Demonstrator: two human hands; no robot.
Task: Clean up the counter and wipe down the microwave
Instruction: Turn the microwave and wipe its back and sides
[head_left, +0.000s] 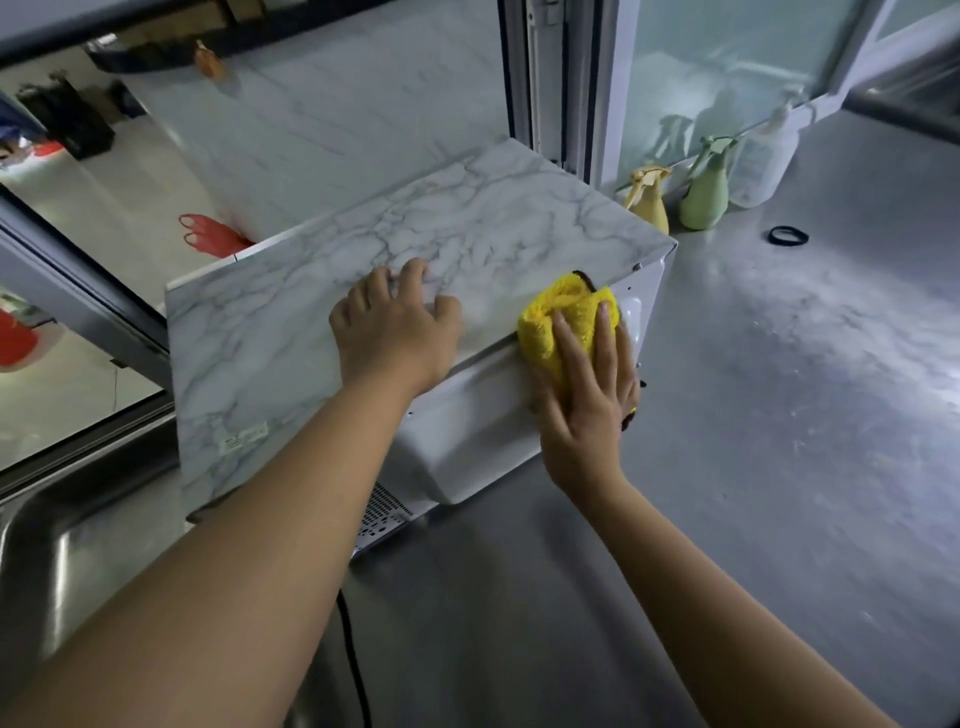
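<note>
**A:** Where are you with it?

**B:** Mid-wipe, I'd say. My right hand (587, 395) is pressed flat, fingers together, on the bunched yellow terry cloth (563, 317), pinning it against the upper edge of the white microwave with the marble-patterned top (415, 249). My left hand (395, 332) rests on that marble top, fingers spread and slightly curled, gripping nothing, just steadying the box.

**A:** And where does the microwave sit?

**B:** On the grey steel counter (779, 415), near its left end, with the steel sink basin (62, 545) just beside it on my left. It looks turned, so a vented white panel and the black power cord (353, 670) face me. Its long axis runs from my lower left up toward the window at upper right. Which way the door points, I can't tell from here.

**A:** How much is done?

**B:** Hard to judge. The top shows no obvious grime, but the picture is soft. I'm on the white face nearest me now; the other sides are out of sight, so I'd count those as left.

**A:** The counter?

**B:** Mostly bare, with dull smears still showing. A black elastic hair band (788, 236) lies loose on it, well apart from the microwave. By the window stand a yellow spray bottle (649, 200), a green spray bottle (705, 200) and a clear pump bottle (763, 161). I'd reckon the band needs clearing and the surface needs wiping.
</note>
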